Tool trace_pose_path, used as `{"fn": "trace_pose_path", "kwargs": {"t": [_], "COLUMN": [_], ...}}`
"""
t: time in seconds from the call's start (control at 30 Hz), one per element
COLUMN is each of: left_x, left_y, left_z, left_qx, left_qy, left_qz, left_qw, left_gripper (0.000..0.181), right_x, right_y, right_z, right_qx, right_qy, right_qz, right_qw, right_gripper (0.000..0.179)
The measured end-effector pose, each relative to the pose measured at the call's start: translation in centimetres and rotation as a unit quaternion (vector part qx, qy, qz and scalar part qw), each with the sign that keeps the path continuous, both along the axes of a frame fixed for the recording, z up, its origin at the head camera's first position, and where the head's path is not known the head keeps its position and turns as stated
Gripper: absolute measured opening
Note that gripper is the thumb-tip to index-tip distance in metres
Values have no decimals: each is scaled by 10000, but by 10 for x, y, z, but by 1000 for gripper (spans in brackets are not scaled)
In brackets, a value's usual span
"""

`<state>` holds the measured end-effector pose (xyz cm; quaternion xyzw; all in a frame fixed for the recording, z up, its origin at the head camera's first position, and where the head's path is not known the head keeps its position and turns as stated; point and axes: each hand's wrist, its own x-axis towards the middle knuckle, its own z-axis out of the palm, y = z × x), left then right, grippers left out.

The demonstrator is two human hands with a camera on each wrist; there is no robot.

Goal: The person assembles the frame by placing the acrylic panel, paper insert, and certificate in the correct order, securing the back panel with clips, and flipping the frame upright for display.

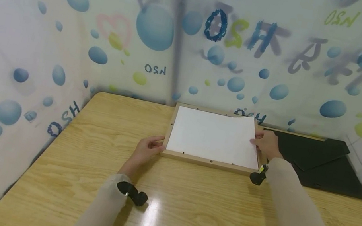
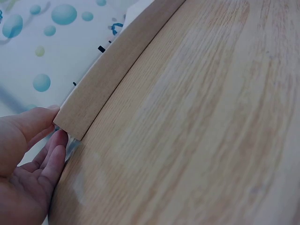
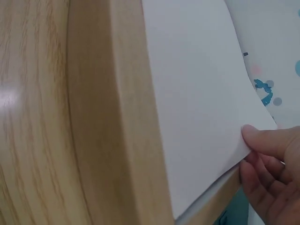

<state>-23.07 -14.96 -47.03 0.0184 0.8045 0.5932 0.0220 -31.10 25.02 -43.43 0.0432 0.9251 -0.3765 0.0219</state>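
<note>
A wooden picture frame (image 1: 194, 159) lies flat toward the back of the table, with small dark tabs along its inner edges. Inside its border is a white sheet of paper (image 1: 213, 137), whose far right corner rises over the frame's edge. My left hand (image 1: 146, 150) holds the near left corner of the frame, thumb and fingers around it in the left wrist view. At the right side, my right hand (image 1: 268, 145) pinches the sheet's edge. The right thumb (image 3: 253, 135) lies on top of the paper, and the other fingers curl underneath, beside the frame's side bar.
A black folder-like envelope (image 1: 320, 166) with a flap lies on the table to the right of the frame, partly behind my right forearm. The wood-grain table (image 1: 193, 208) meets a printed fabric wall (image 1: 122, 74) at the back and sides.
</note>
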Motion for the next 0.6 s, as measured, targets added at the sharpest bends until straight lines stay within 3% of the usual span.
{"fn": "trace_pose_path", "kwargs": {"t": [0.23, 0.6], "left_x": [5, 2], "left_y": [-3, 1], "left_z": [1, 3], "left_qx": [236, -105], "left_qy": [415, -19], "left_qz": [-168, 46], "left_qw": [9987, 9999], "left_gripper": [38, 38], "right_x": [-2, 6], "right_y": [-6, -11], "right_z": [-1, 3], "right_qx": [207, 314], "right_qy": [68, 162], "right_qz": [-123, -237], "right_qw": [9997, 9991], "right_gripper": [31, 33]}}
